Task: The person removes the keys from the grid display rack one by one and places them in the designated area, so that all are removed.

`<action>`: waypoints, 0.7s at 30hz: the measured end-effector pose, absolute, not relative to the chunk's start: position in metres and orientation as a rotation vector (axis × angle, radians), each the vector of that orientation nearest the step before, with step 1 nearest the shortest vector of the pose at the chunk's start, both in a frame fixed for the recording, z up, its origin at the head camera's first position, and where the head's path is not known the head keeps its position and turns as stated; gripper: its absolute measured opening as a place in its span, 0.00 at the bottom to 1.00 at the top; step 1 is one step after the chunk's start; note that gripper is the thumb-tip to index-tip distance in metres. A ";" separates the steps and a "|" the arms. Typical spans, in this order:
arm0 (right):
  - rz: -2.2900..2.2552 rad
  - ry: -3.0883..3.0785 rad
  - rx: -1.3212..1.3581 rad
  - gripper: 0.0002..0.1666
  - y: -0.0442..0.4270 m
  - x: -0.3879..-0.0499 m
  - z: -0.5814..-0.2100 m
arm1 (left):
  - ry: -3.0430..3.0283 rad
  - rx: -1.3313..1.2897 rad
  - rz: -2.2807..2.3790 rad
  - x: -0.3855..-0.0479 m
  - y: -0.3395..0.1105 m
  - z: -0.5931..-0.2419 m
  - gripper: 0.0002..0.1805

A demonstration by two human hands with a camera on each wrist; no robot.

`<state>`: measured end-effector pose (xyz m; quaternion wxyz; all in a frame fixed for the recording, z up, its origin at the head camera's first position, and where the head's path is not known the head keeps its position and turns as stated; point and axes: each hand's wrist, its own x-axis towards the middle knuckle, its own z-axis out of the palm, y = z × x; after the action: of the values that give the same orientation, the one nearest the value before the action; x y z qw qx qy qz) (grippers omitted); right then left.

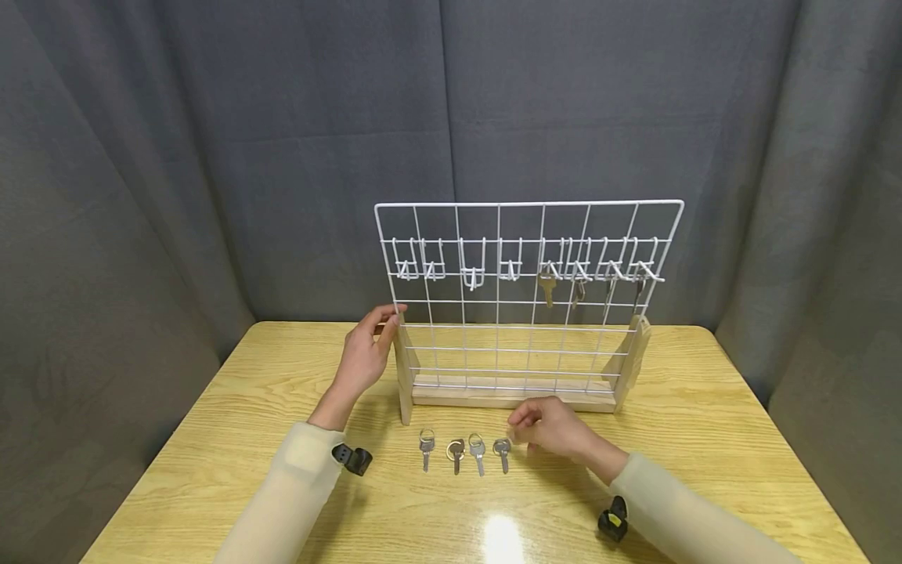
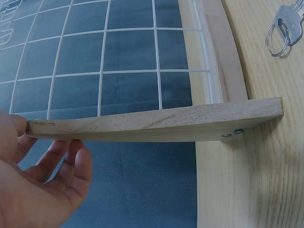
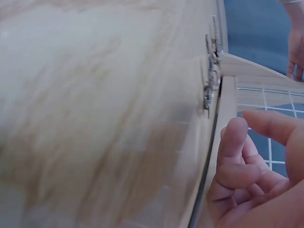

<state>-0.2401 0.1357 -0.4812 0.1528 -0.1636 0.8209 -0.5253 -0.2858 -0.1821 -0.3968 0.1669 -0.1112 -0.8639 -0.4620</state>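
Note:
My left hand (image 1: 365, 352) grips the upper end of the left wooden side support (image 2: 156, 121) of a white wire grid rack (image 1: 497, 301); thumb and fingers lie on opposite faces of the wood. Above the table, my right hand (image 1: 553, 427) is just right of a row of keys, fingers loosely bent and nothing between them. Each key in the row, such as the rightmost key (image 1: 503, 460), has a metal ring. In the left wrist view one silver key (image 2: 287, 23) shows at the upper right. A brass key (image 1: 547, 290) and several others hang from the rack's right hooks.
White wire hooks, one of them a left hook (image 1: 405, 270), line the rack's upper part. The rack's wooden base (image 1: 458, 395) stands on a light wood table (image 1: 282, 392). Grey curtains (image 1: 317, 157) enclose the back and sides.

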 end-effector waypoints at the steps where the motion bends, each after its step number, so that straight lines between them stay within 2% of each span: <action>1: -1.513 2.358 -0.474 0.08 0.136 -0.240 -0.480 | -2.459 -0.315 -1.314 -0.286 -0.182 -0.397 0.18; 21: -1.568 2.464 -0.411 0.13 0.139 -0.239 -0.459 | -2.447 -0.330 -1.300 -0.286 -0.182 -0.398 0.19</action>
<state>-0.2391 0.1387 -0.4587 0.0961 -0.1389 0.8315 -0.5292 -0.2860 -0.1820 -0.3979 0.1747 -0.1164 -0.8635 -0.4586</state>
